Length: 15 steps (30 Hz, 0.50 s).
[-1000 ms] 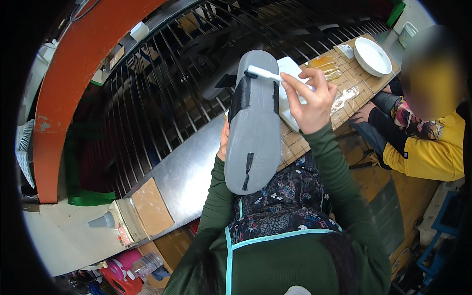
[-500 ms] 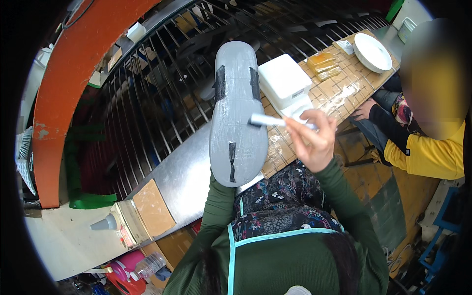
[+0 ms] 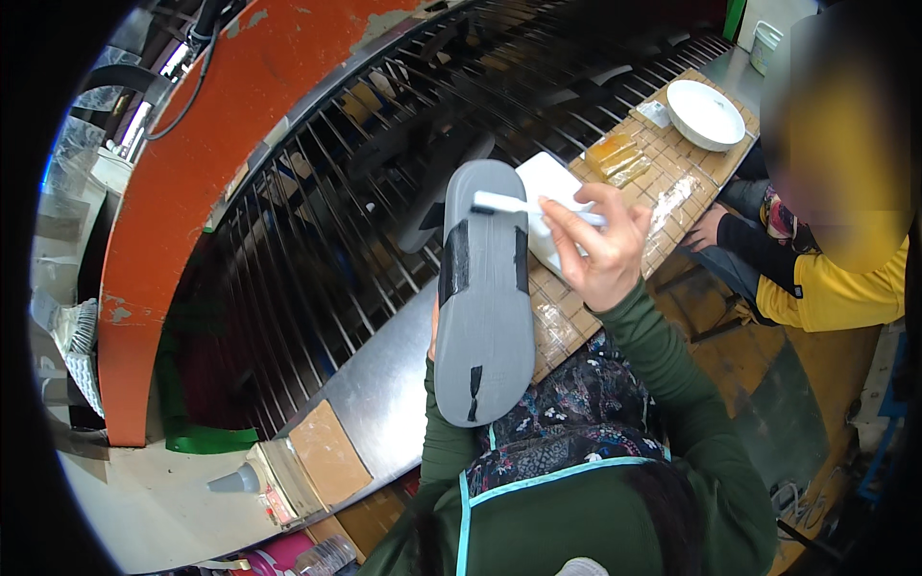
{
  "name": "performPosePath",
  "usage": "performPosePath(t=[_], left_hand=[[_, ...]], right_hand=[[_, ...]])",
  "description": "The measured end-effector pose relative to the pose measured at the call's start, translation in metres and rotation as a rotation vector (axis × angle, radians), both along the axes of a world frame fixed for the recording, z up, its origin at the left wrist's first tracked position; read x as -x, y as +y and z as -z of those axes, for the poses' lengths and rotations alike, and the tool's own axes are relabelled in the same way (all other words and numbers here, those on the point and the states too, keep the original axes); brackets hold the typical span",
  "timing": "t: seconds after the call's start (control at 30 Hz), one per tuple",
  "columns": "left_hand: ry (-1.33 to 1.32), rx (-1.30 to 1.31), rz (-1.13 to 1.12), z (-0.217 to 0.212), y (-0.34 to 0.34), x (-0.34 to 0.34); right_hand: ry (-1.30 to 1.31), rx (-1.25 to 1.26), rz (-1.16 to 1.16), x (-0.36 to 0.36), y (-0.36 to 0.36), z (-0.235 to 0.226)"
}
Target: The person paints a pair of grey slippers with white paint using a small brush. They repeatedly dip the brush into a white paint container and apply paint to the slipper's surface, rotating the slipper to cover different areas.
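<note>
A grey slipper sole (image 3: 485, 331) stretches away from me, with black patches on both sides and a short black strip at its near end. My left hand (image 3: 433, 328) holds it from beneath; only a bit of that hand shows at the sole's left edge. In my right hand (image 3: 605, 245) a white-handled brush (image 3: 514, 204) is pinched, its dark bristles at the sole's far end. Partly behind the right hand stands a white plastic container (image 3: 549, 180).
A rack of metal bars (image 3: 336, 216) carries dark soles beyond. On the tiled board (image 3: 663, 178) at right lie a yellowish block (image 3: 618, 159) and a white bowl (image 3: 706, 115). A person in yellow sleeves (image 3: 850, 293) sits there. An orange curved frame (image 3: 163, 250) rises at left.
The brush has moved from the sole's middle to its far end. The sole sits lower and further right in view, and the whole view has shifted somewhat.
</note>
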State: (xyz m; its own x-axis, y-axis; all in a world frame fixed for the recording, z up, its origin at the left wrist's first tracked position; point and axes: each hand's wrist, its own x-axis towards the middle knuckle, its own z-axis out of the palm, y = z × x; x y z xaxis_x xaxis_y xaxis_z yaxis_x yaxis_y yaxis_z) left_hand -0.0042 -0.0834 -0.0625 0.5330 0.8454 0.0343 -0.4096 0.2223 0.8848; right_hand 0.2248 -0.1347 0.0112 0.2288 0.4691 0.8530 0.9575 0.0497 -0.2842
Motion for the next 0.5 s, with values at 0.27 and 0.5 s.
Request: performPosePath(t=[0.27, 0.5], left_hand=[[0.09, 0.1, -0.225, 0.02, -0.004, 0.033], [0.053, 0.235, -0.731, 0.029, 0.09, 0.084]], right_hand=[[-0.008, 0.111, -0.201, 0.047, -0.05, 0.017], [1.672, 0.153, -1.433, 0.029, -0.041, 0.052]])
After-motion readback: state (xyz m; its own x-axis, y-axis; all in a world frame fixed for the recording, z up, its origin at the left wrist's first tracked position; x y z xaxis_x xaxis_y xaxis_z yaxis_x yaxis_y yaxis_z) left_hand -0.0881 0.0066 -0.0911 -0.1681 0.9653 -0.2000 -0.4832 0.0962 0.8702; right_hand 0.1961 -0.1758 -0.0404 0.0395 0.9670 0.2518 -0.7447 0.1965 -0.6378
